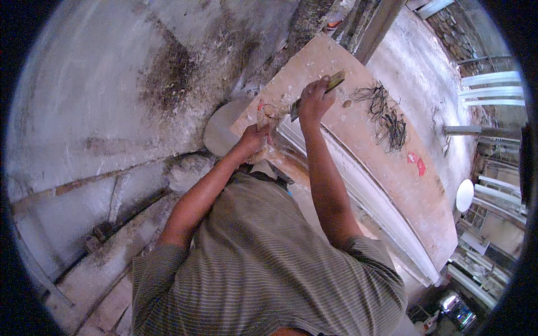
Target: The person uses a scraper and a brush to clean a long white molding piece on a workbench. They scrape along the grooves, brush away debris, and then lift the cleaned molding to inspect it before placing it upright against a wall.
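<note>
Right hand (317, 101): the fingers are curled narrowly around the scraper (337, 81), which crosses beneath them. Its yellowish handle projects to their upper right, and its flat, dark blade, straight-edged at the end, emerges to their lower left, slanting toward the upper end of the white strip (370, 196). The strip is long, narrow and pale, with grooves along its length; it passes below these fingers and runs off to their lower right along the desk (423, 213).

Left hand (255, 139): the fingers are bent, lower and to the left of the blade, near the strip's upper end; whether they grip anything cannot be told. To the right of the right fingers lie a tangle of dark wires (386, 120) and, farther down, a red scrap (416, 162).
</note>
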`<state>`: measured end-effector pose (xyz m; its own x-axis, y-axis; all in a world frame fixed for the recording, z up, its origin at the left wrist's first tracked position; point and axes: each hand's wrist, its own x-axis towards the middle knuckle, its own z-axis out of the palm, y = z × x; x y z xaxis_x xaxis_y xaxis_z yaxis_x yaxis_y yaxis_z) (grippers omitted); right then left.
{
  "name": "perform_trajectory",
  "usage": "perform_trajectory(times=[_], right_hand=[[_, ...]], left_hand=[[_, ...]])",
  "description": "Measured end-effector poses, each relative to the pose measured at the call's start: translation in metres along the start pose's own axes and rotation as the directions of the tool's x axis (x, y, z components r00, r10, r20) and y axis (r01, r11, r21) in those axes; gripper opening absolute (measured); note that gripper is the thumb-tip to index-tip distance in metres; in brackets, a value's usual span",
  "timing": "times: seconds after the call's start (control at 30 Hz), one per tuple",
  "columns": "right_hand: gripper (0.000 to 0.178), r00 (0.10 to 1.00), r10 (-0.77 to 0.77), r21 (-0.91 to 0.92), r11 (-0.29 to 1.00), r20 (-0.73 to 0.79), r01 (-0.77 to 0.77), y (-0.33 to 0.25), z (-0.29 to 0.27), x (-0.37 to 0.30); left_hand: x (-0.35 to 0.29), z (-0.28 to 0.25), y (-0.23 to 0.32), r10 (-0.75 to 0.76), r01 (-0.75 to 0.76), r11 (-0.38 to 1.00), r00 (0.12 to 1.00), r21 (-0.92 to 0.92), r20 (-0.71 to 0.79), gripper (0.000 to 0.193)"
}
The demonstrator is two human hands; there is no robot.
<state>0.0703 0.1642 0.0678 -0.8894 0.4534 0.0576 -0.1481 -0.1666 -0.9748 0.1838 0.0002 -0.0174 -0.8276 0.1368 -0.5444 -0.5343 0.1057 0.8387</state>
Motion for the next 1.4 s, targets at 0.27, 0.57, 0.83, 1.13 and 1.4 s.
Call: perform_trajectory(times=[0.27, 0.57, 0.83, 1.13, 1.4], right_hand=[[0.044, 0.993, -0.012, 0.014, 1.000, -0.120, 0.013, 0.004, -0.016, -0.006], [0.035, 0.969, -0.096, -0.065, 0.994, -0.227, 0.084, 0.026, -0.016, -0.016], [0.036, 0.977, -0.132, -0.325, 0.943, -0.171, 0.070, 0.052, -0.024, -0.006], [0.039, 0.920, -0.059, -0.089, 0.996, -0.387, 0.027, 0.045, -0.023, -0.032], [0.031, 0.906, 0.017, 0.116, 0.993, -0.423, 0.036, 0.036, -0.063, -0.063]], left_hand=[[0.034, -0.017, 0.000, 0.023, -0.031, 0.970, 0.999, 0.241, 0.037, 0.034], [0.074, -0.014, 0.020, -0.136, 0.126, 0.978, 0.989, 0.165, 0.049, 0.031], [0.095, -0.006, 0.016, -0.052, 0.030, 0.994, 0.973, 0.101, 0.224, 0.031], [0.122, 0.008, 0.004, -0.003, -0.070, 0.939, 0.978, 0.338, 0.209, 0.034], [0.087, 0.019, 0.026, 0.353, -0.363, 0.660, 0.923, 0.658, 0.155, 0.036]])
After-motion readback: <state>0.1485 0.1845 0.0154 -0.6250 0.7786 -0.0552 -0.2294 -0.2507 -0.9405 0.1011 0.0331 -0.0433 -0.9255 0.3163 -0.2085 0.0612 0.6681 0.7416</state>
